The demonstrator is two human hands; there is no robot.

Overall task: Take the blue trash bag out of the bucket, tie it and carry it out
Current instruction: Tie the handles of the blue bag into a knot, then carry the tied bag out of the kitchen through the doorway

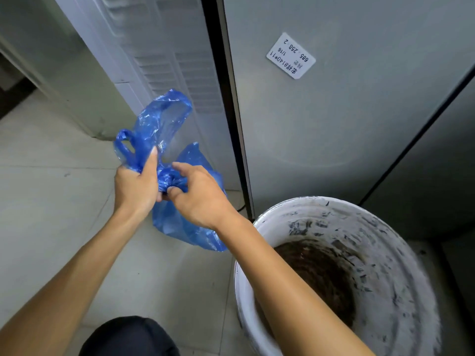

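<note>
Both arms are stretched forward over the tiled floor point(51, 201). The left hand point(136, 186) is closed around the gathered neck of the blue bag point(164, 129); the right hand point(200, 196) is pinched on the twisted plastic beside it. The crinkled, translucent bag is held outside the stained white bucket point(385, 227), to its left.

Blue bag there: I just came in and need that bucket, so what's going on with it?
A person holds the thin blue plastic trash bag in the air above the tiled floor, already out of the stained white plastic bucket on the right. The left hand clenches the gathered top while the right hand pinches the bunched neck, apparently tying it. No finished knot is visible. The bucket holds no bag.
</note>
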